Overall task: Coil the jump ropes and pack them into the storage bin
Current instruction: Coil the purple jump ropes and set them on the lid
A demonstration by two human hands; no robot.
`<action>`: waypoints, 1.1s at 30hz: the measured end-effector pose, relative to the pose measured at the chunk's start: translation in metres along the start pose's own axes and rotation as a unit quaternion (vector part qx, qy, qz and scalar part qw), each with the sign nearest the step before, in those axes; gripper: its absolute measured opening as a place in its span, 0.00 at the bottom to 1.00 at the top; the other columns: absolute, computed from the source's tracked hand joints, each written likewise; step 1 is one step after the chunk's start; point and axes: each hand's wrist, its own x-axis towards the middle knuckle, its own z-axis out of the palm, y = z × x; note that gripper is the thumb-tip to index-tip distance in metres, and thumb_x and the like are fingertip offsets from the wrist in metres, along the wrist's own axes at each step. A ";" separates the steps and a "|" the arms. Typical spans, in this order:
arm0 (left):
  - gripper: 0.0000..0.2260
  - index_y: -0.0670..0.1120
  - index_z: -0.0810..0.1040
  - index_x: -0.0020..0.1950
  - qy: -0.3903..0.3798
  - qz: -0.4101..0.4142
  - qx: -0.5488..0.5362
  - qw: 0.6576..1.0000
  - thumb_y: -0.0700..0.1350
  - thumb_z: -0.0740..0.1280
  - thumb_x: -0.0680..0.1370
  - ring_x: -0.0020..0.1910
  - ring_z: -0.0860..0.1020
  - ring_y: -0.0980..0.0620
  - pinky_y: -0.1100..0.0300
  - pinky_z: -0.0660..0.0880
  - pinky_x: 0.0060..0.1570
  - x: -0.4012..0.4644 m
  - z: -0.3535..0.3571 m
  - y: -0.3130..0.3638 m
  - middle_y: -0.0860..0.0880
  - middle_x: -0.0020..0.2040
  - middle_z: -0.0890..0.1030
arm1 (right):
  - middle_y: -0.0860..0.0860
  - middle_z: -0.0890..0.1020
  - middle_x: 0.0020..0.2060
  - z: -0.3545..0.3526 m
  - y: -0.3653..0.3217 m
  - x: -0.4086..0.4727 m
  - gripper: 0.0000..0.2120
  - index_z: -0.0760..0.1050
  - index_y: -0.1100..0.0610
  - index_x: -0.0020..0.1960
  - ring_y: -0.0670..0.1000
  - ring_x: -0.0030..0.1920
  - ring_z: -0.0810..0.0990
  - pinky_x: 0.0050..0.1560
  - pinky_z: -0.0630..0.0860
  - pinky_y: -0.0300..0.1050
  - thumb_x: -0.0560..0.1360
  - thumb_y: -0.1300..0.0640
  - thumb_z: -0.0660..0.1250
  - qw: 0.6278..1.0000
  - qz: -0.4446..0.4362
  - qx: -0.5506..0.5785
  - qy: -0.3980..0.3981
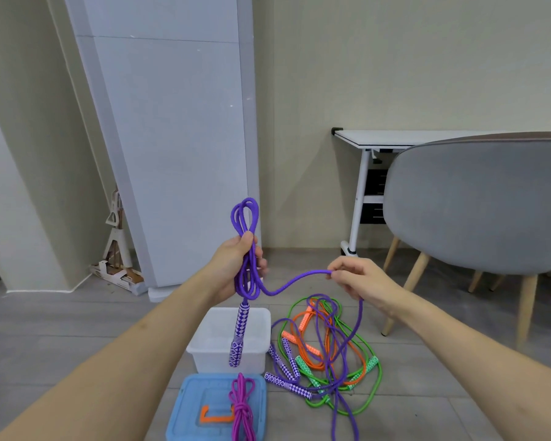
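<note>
A purple jump rope point(245, 249) is held up in front of me, partly gathered into long loops. My left hand point(236, 268) grips the bundle at its middle, fingers curled round the strands; the loops rise above my fist and also hang below it. One patterned purple-and-white handle point(240, 335) dangles straight down from the bundle, hanging in front of the white storage bin point(218, 332). From the bundle a single strand runs across to my right hand point(360, 280), which pinches it between thumb and fingertips. Past that pinch the strand drops down to the floor.

The storage bin sits on the grey floor below my hands, open at the top. Just in front of it lies a blue lid point(191, 409) with an orange clasp point(215, 416); a coiled pink rope point(241, 405) rests on the lid. To the right of the bin, a tangled pile of ropes point(328, 354) lies on the floor: green, orange and purple strands with matching patterned handles, overlapping one another.

Further off, a grey chair point(477, 205) with wooden legs stands at right, with a white table point(379, 136) behind it against the wall. A pale grey panel point(172, 138) leans at left.
</note>
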 end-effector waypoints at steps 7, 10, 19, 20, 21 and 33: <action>0.11 0.40 0.72 0.53 -0.067 -0.043 0.046 0.996 0.47 0.57 0.86 0.48 0.83 0.42 0.41 0.81 0.53 -0.001 0.007 -0.011 0.42 0.44 0.79 | 0.42 0.75 0.31 0.014 -0.028 0.001 0.06 0.83 0.57 0.51 0.39 0.32 0.70 0.35 0.66 0.31 0.82 0.59 0.66 0.992 -0.086 -0.084 -0.032; 0.11 0.41 0.72 0.53 -0.058 -0.017 0.079 0.995 0.47 0.57 0.86 0.40 0.79 0.47 0.43 0.81 0.53 0.002 0.008 -0.012 0.45 0.42 0.77 | 0.39 0.74 0.28 0.016 -0.034 0.003 0.07 0.82 0.61 0.50 0.40 0.31 0.68 0.34 0.64 0.31 0.82 0.63 0.65 0.994 -0.084 -0.061 -0.041; 0.11 0.43 0.72 0.50 0.045 0.084 0.070 0.993 0.47 0.55 0.87 0.38 0.77 0.50 0.51 0.80 0.46 0.009 0.002 -0.014 0.47 0.41 0.77 | 0.51 0.63 0.30 0.013 -0.037 0.007 0.09 0.80 0.58 0.46 0.50 0.31 0.57 0.35 0.51 0.49 0.78 0.54 0.65 0.986 -0.026 0.143 -0.081; 0.11 0.43 0.73 0.50 0.048 0.085 0.051 0.994 0.46 0.55 0.87 0.38 0.78 0.50 0.51 0.80 0.46 0.009 0.003 -0.014 0.47 0.40 0.77 | 0.51 0.63 0.30 0.014 -0.036 0.007 0.09 0.80 0.59 0.46 0.50 0.31 0.57 0.35 0.51 0.49 0.79 0.54 0.65 0.985 -0.019 0.144 -0.093; 0.11 0.43 0.73 0.50 0.046 0.082 0.030 0.995 0.46 0.55 0.87 0.38 0.78 0.50 0.51 0.80 0.45 0.009 0.003 -0.014 0.47 0.40 0.77 | 0.50 0.64 0.30 0.016 -0.034 0.006 0.10 0.80 0.59 0.46 0.49 0.31 0.57 0.35 0.51 0.49 0.81 0.56 0.64 0.985 -0.014 0.139 -0.105; 0.13 0.42 0.75 0.51 -0.108 -0.048 0.173 0.978 0.50 0.58 0.86 0.40 0.79 0.49 0.54 0.79 0.40 0.001 0.011 -0.025 0.44 0.44 0.79 | 0.49 0.84 0.41 0.033 -0.033 0.007 0.07 0.84 0.48 0.50 0.51 0.41 0.78 0.47 0.75 0.52 0.81 0.53 0.67 0.975 -0.125 -0.179 -0.043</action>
